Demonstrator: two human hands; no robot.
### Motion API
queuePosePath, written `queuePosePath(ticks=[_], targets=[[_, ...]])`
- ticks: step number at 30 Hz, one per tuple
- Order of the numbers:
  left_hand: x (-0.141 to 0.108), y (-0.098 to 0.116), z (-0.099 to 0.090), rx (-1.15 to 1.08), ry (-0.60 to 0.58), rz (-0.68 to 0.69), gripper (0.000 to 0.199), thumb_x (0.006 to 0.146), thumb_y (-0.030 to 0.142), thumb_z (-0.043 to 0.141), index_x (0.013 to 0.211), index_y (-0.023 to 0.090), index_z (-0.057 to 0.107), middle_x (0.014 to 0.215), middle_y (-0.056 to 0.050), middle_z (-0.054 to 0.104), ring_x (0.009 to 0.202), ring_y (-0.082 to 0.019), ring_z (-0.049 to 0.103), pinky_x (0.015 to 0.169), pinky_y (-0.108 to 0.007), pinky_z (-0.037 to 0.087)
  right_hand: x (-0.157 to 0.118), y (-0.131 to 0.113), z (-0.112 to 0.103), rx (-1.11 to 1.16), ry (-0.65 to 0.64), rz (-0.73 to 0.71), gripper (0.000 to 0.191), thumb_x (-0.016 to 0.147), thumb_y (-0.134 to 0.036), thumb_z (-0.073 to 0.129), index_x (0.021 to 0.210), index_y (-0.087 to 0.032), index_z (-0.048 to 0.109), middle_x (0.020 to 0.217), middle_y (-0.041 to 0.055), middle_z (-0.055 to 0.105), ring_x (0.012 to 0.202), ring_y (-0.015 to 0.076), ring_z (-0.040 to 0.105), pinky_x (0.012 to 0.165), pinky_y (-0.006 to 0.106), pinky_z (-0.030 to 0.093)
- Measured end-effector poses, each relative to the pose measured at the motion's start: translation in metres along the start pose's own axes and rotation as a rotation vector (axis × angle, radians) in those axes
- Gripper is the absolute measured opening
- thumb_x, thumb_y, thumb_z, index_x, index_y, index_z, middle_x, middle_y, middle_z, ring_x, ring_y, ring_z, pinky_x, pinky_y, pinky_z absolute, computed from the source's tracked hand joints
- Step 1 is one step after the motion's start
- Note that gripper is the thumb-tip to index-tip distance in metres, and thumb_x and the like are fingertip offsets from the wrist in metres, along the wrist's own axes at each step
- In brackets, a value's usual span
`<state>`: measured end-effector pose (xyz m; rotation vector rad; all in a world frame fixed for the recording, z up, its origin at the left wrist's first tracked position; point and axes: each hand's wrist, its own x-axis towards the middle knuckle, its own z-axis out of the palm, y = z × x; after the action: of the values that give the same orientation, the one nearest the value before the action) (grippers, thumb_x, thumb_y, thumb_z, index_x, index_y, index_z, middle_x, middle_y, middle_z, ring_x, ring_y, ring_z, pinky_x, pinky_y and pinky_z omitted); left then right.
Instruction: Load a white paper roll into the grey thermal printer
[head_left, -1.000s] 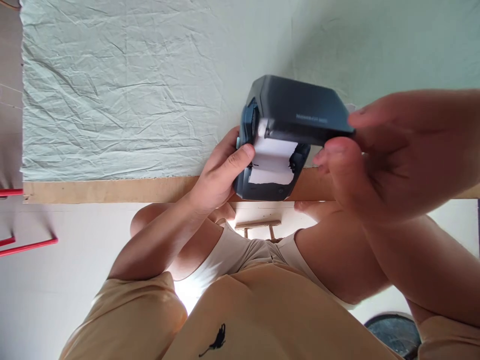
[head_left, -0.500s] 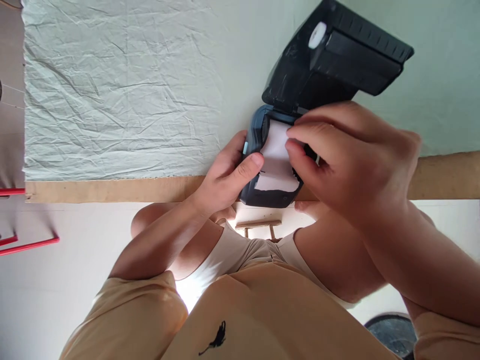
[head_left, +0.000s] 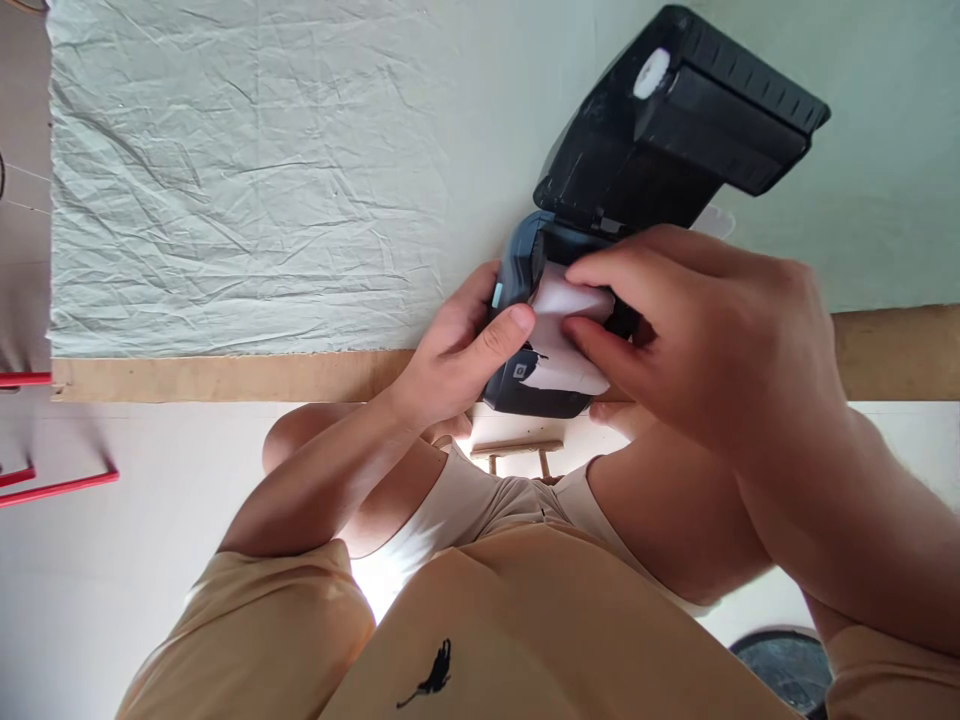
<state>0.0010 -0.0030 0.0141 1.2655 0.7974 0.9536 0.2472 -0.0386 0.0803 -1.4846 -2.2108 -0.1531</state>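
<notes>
At the near edge of the counter (head_left: 240,378), a dark printer (head_left: 600,200) is open, its lid (head_left: 697,125) tipped toward 1 o'clock. The right hand (head_left: 712,325), at 3 o'clock of the base (head_left: 516,275), and the left hand (head_left: 457,352), at 8 o'clock, both grip: the left the base's side, the right the white paper roll (head_left: 556,345) inside. A white knob (head_left: 651,73) shows on the lid.

No txt, brand or no. can be read. A sm. pale sq. sign (head_left: 520,371) is seen on the printer (head_left: 637,190), nr the end of the paper (head_left: 570,372); its inner mark can't be made out. A blk motif (head_left: 433,676) is borne on the shirt (head_left: 525,620) front.
</notes>
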Motion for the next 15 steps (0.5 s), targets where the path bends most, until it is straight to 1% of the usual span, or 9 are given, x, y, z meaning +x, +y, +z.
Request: queuePosePath(ticks=[2, 4, 6, 8, 10, 11, 13, 15], targets=[[0.000, 0.000, 0.001, 0.015, 0.017, -0.008, 0.078, 0.101, 0.105, 0.083, 0.118, 0.029, 0.086, 0.102, -0.006, 0.075, 0.093, -0.026, 0.067, 0.077, -0.039, 0.059, 0.000, 0.005, -0.004, 0.050, -0.036, -0.055, 0.022, 0.125, -0.037, 0.066, 0.115, -0.028, 0.085, 0.117, -0.0001, 0.093, 0.082, 0.0163, 0.075, 0.065, 0.035, 0.034], [0.000, 0.001, 0.002, 0.026, 0.025, -0.022, 0.079, 0.100, 0.106, 0.083, 0.117, 0.029, 0.086, 0.102, -0.006, 0.074, 0.092, -0.025, 0.066, 0.076, -0.038, 0.059, 0.000, 0.010, -0.009, 0.099, -0.080, -0.080, 0.023, 0.128, -0.037, 0.066, 0.119, -0.029, 0.085, 0.124, -0.0010, 0.095, 0.083, 0.0149, 0.077, 0.066, 0.035, 0.037], [0.001, 0.002, 0.003, 0.030, 0.017, -0.006, 0.078, 0.100, 0.105, 0.084, 0.113, 0.028, 0.085, 0.098, -0.005, 0.070, 0.089, -0.024, 0.064, 0.074, -0.036, 0.056, -0.002, 0.014, -0.012, 0.107, -0.099, -0.094, 0.020, 0.129, -0.034, 0.066, 0.121, -0.029, 0.084, 0.118, -0.0033, 0.095, 0.075, 0.0128, 0.072, 0.065, 0.035, 0.037], [0.001, 0.002, 0.002, 0.029, 0.016, 0.009, 0.075, 0.102, 0.101, 0.086, 0.109, 0.027, 0.083, 0.095, -0.003, 0.066, 0.085, -0.021, 0.061, 0.071, -0.034, 0.054, -0.003, 0.016, -0.012, 0.108, -0.124, -0.092, 0.015, 0.126, -0.030, 0.066, 0.122, -0.030, 0.080, 0.107, -0.0052, 0.091, 0.069, 0.0126, 0.066, 0.063, 0.035, 0.035], [0.002, 0.001, 0.001, 0.020, -0.002, 0.034, 0.071, 0.105, 0.097, 0.088, 0.112, 0.026, 0.085, 0.096, -0.003, 0.066, 0.084, -0.020, 0.061, 0.070, -0.033, 0.055, -0.002, 0.017, -0.009, 0.154, -0.132, -0.085, 0.008, 0.124, -0.031, 0.069, 0.126, -0.032, 0.077, 0.098, -0.0058, 0.086, 0.067, 0.0136, 0.065, 0.061, 0.034, 0.034], [0.002, 0.000, 0.000, 0.016, -0.019, 0.047, 0.070, 0.106, 0.095, 0.087, 0.115, 0.026, 0.086, 0.097, -0.003, 0.068, 0.084, -0.020, 0.062, 0.070, -0.032, 0.056, -0.002, 0.017, -0.008, 0.181, -0.125, -0.076, 0.009, 0.123, -0.032, 0.072, 0.130, -0.033, 0.076, 0.098, -0.0057, 0.085, 0.068, 0.0142, 0.067, 0.061, 0.034, 0.035], [0.002, -0.001, -0.002, 0.007, -0.059, 0.070, 0.067, 0.110, 0.091, 0.085, 0.122, 0.026, 0.088, 0.101, -0.004, 0.074, 0.087, -0.021, 0.067, 0.072, -0.032, 0.059, -0.001, 0.016, -0.006, 0.217, -0.072, -0.075, 0.018, 0.118, -0.031, 0.078, 0.136, -0.033, 0.074, 0.098, -0.0064, 0.084, 0.069, 0.0143, 0.069, 0.059, 0.032, 0.039], [0.002, -0.001, -0.002, -0.011, -0.073, 0.073, 0.063, 0.114, 0.087, 0.084, 0.127, 0.026, 0.089, 0.107, -0.006, 0.080, 0.091, -0.022, 0.073, 0.076, -0.033, 0.064, 0.000, 0.016, -0.009, 0.227, -0.031, -0.081, 0.029, 0.112, -0.026, 0.084, 0.138, -0.033, 0.074, 0.099, -0.0076, 0.084, 0.070, 0.0137, 0.071, 0.060, 0.031, 0.048]])
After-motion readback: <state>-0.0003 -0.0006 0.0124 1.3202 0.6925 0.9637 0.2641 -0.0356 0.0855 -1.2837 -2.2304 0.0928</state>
